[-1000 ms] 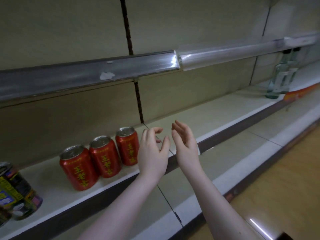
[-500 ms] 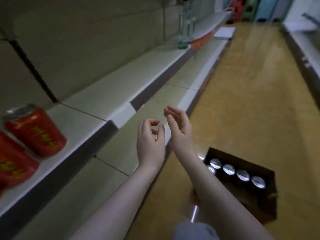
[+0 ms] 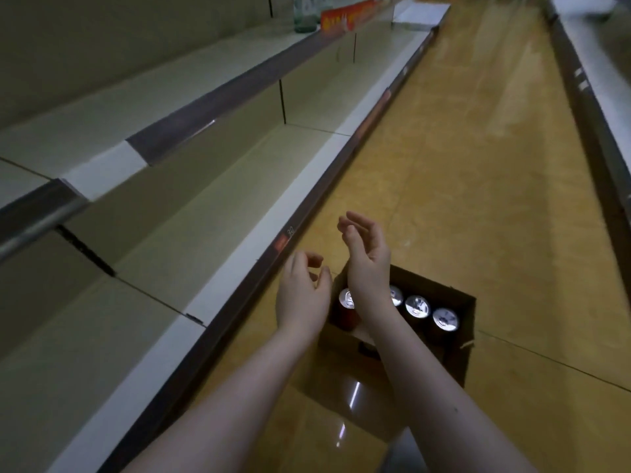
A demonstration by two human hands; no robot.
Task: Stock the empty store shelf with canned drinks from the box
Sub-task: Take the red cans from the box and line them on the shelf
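A dark cardboard box (image 3: pixel 461 343) stands on the floor by the shelving, with several red cans (image 3: pixel 417 306) upright inside, silver tops showing. One can (image 3: pixel 346 303) at the box's left end is partly hidden by my right wrist. My left hand (image 3: pixel 302 295) hovers above the box's left edge, fingers loosely curled and holding nothing. My right hand (image 3: pixel 367 250) is raised just beyond it, over the box's far left corner, fingers relaxed and empty. The beige shelves (image 3: pixel 211 172) run along the left; no cans show on them in this view.
A yellow wooden floor (image 3: pixel 478 165) stretches down the aisle. Glass bottles (image 3: pixel 305 15) and a red label strip (image 3: pixel 351 15) sit on the upper shelf far ahead. Another shelf unit (image 3: pixel 594 97) borders the aisle on the right.
The view has swung from the shelf with three red cans down to the floor. Both empty hands now hover over the box of cans, which has come into view.
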